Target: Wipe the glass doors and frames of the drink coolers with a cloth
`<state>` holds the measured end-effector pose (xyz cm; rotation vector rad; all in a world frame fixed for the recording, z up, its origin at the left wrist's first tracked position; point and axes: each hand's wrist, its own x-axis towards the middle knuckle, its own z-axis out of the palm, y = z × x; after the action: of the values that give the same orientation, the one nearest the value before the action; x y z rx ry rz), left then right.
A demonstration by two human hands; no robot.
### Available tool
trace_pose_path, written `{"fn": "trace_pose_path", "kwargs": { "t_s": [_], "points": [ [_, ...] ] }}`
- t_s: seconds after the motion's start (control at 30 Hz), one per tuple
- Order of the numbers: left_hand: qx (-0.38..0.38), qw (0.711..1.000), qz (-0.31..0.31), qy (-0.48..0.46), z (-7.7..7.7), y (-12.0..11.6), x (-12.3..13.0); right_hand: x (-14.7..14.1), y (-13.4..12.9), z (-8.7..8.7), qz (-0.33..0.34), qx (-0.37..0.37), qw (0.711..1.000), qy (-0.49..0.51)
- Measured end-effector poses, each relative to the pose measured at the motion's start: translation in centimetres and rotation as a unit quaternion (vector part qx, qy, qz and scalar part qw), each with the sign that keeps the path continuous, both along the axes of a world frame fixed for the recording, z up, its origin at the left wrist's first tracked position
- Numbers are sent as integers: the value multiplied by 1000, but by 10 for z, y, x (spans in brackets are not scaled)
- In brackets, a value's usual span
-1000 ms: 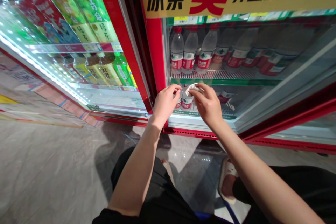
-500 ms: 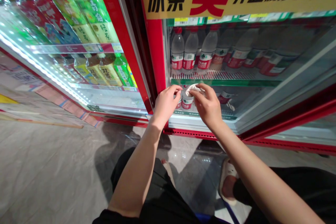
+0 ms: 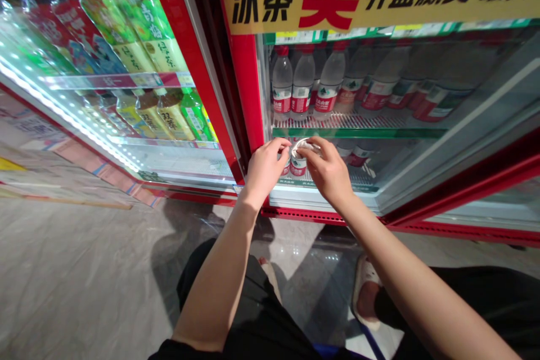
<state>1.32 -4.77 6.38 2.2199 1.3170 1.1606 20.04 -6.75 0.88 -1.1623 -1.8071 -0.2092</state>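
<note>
The right grip (image 3: pixel 330 171) pinches what looks like white cloth (image 3: pixel 300 144); left grip (image 3: pixel 265 166), cannot tell.

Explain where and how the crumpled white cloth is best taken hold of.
I'd pinch the crumpled white cloth by its bunched folds, coming from the right with thumb and fingers, much as the right hand holds it. The folds probably give more to grip than its loose edge toward the left hand.

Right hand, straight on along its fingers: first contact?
Beyond the white item it already holds, probably the left hand; depth is unclear, so it might pass in front or behind.
</note>
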Motion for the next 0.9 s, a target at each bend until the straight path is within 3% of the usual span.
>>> {"fn": "trace_pose_path", "kwargs": {
  "t_s": [0.13, 0.27, 0.4, 0.57, 0.7, 0.9],
  "points": [
    [-4, 1000, -2, 2, 1, -1, -1, 5, 0, -4, -29, 44, 998, 34],
    [-6, 1000, 2, 4, 0, 0, -1, 2, 5, 5, -33, 74, 995, 60],
    [-6, 1000, 6, 9, 0, 1, 0, -8, 7, 12, -10, 47, 998, 44],
    [0, 1000, 3, 9, 0, 0, 0, -9, 2, 3, -4, -3, 999, 38],
    [-4, 1000, 0, 5, 0, -2, -2, -2, 0, -2, -31, 38, 996, 73],
    [-7, 1000, 4, -1, 0, 0, -1, -5, 3, 9, -46, 64, 994, 76]
  ]
}}
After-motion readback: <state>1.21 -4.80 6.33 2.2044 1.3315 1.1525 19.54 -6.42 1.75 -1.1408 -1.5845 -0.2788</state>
